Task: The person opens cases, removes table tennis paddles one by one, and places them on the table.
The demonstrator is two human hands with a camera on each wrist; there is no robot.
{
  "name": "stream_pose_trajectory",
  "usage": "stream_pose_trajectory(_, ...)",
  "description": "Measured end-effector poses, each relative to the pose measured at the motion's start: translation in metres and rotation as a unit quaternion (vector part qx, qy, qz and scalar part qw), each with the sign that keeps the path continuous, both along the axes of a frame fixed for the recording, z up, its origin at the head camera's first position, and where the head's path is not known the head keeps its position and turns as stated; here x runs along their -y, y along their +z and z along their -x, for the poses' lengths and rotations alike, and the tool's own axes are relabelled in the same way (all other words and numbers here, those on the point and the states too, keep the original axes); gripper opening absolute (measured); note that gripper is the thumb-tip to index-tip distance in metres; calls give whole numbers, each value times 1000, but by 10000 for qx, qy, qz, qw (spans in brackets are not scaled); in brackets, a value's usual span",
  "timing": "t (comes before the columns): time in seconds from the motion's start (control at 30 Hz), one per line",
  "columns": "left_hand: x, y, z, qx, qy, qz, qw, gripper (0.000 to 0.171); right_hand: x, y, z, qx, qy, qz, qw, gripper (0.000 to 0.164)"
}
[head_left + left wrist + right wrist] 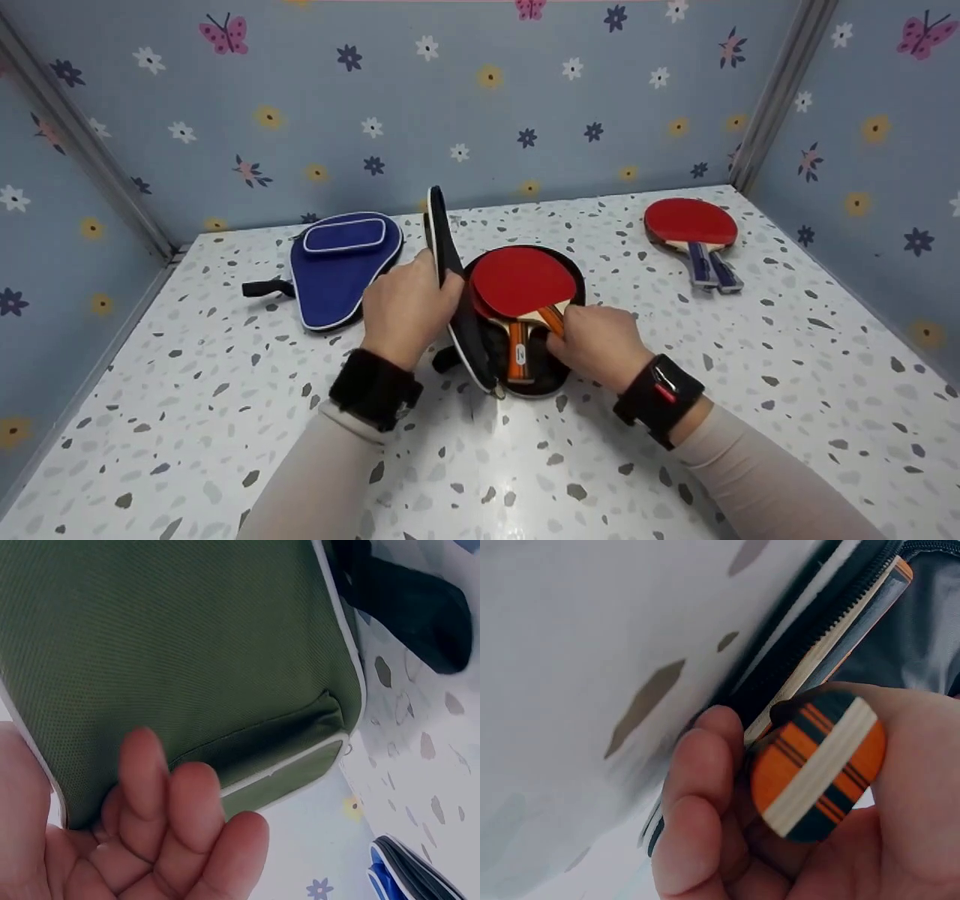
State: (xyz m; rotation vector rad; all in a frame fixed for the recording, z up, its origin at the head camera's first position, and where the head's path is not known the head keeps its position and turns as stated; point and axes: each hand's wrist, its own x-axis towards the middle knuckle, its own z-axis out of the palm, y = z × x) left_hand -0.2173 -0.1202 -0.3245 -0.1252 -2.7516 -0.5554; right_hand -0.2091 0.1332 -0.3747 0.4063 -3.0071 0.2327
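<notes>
My left hand (409,307) grips the raised flap (466,330) of a zippered table tennis bat case, holding it nearly upright. The flap's outside (180,637) looks dark green in the left wrist view; its lining is black. One red bat with an orange-striped handle (519,352) lies in the case's lower half (579,274). Over it is a second red bat (525,281), its handle in the grip of my right hand (604,345). The striped butt of the held handle (817,765) shows between thumb and fingers in the right wrist view.
A blue bat case (337,277) with a front pocket and black strap lies at the left. Two stacked bats (690,221) with blue handles lie at the back right of the speckled table (187,450). Flower-patterned panels (420,97) enclose the back and sides.
</notes>
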Motion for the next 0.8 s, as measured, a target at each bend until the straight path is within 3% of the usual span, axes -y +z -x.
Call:
stream_pose_trajectory(0.2, 7, 0, 1, 16, 45, -87, 10000, 27, 1, 0, -1, 75, -65, -257, 9996, 29)
stream_pose_trajectory(0.5, 8, -1, 2, 0, 56, -65, 10000, 28, 0, -1, 1, 344, -390, -368, 9980, 41)
stream_pose_trajectory(0.8, 7, -2, 0, -96, 7, -16, 10000, 27, -6, 2, 3, 75, -264, -248, 9993, 39)
